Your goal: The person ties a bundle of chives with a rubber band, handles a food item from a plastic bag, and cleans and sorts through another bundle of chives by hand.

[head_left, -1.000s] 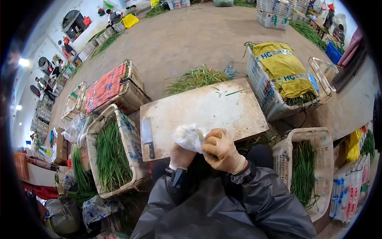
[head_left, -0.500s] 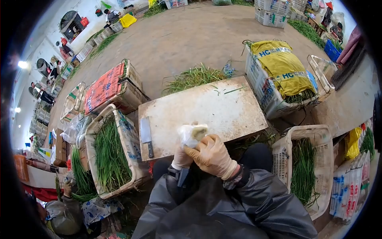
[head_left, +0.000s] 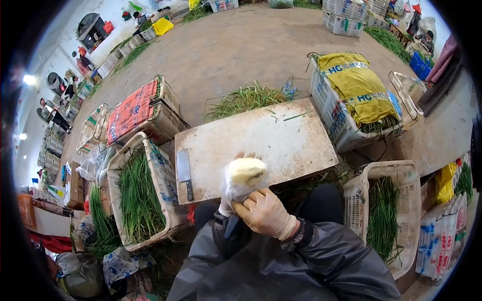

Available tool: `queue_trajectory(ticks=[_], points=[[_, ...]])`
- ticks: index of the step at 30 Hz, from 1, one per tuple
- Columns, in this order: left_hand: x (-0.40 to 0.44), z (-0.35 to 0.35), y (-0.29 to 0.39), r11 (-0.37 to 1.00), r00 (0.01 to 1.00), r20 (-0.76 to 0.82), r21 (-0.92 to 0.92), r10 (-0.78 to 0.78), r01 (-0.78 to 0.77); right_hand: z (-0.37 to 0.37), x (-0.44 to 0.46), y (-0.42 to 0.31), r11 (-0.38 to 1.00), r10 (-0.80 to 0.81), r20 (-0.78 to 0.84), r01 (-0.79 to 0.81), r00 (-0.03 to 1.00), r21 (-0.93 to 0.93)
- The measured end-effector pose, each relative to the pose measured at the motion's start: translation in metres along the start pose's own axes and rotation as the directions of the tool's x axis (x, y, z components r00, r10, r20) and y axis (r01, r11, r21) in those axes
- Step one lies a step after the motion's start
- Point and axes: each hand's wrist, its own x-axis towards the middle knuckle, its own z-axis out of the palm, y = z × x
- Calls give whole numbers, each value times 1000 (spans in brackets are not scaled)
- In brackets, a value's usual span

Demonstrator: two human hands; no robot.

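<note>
A pale yellow piece of food (head_left: pixel 247 171), partly wrapped in a thin clear plastic bag (head_left: pixel 234 189), is held over the near edge of the white board (head_left: pixel 281 131). My gloved left hand (head_left: pixel 228 200) grips it from behind and below, its fingertips showing above the food. Just right of the bag, my gloved right hand (head_left: pixel 266 213) is closed, its fingers pressed against the bag's lower part. A cleaver (head_left: pixel 184 173) with a dark handle lies at the board's left edge.
Crates of green stalks stand left (head_left: pixel 138 195) and right (head_left: pixel 384 215). Beyond are a red-covered crate (head_left: pixel 135 113), a yellow-covered crate (head_left: pixel 357 93) and a stalk pile (head_left: pixel 249 99). A person (head_left: pixel 83 273) is at the lower left; others sit or stand farther off.
The food now shows larger and more uncovered above the bag. My right hand has moved down to the bag's lower part, and my left fingertips have appeared behind the food.
</note>
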Motion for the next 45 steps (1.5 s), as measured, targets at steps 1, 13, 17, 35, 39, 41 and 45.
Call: queue_trajectory(ticks=[1, 13, 17, 35, 39, 41, 45], points=[[0, 0, 2, 999, 1000, 9, -41, -2, 2, 2, -6, 2, 1000, -3, 12, 2, 1000, 10], [-5, 4, 12, 998, 972, 228, -52, 55, -45, -35, -20, 43, 959, 213, -389, -116, 896, 257], [-8, 4, 6, 999, 989, 142, -25, 44, -41, -31, -24, 50, 910, 324, -364, -183, 873, 372], [7, -6, -8, 973, 961, -165, -99, -221, 206, -7, -3, -1, 997, -64, -102, 59, 993, -58], [3, 2, -4, 949, 924, -267, 77, -276, 305, -6, -5, -5, 990, -134, -82, 137, 988, 38], [0, -7, -5, 933, 926, -264, 166, -269, 318, -10, -6, -5, 989, -121, -69, 126, 990, 72], [-5, -60, -21, 928, 938, -165, 171, -305, 332, -24, -7, -3, 967, -138, -243, 184, 960, 178]])
